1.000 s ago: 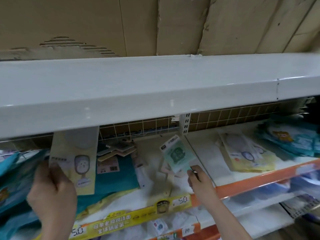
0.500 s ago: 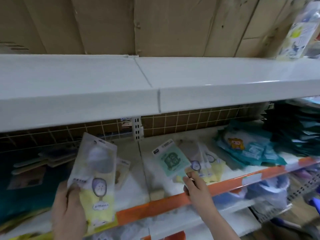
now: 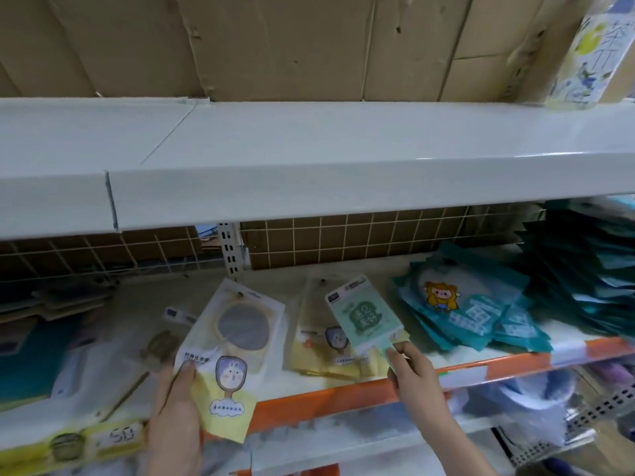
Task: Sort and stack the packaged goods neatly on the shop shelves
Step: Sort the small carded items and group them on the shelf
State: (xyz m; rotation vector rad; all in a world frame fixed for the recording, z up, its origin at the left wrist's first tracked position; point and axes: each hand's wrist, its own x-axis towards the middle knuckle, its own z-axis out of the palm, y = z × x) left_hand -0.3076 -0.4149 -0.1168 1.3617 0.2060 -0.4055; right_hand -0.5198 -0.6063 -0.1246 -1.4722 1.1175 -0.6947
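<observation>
While the left hand (image 3: pixel 175 403) grips a mirror packet (image 3: pixel 233 341), right-hand fingers (image 3: pixel 400 352) pinch a green packet (image 3: pixel 362 316) (tilted).

Yellow-white mirror packet (image 3: pixel 233 341); mint-green packet (image 3: pixel 364 316); teal packets (image 3: pixel 481 310); orange shelf edge (image 3: pixel 326 396).

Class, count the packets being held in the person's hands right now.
2. The left hand holds a yellow mirror packet at the shelf front; the right hand pinches a green packet above the yellow stack.
</observation>
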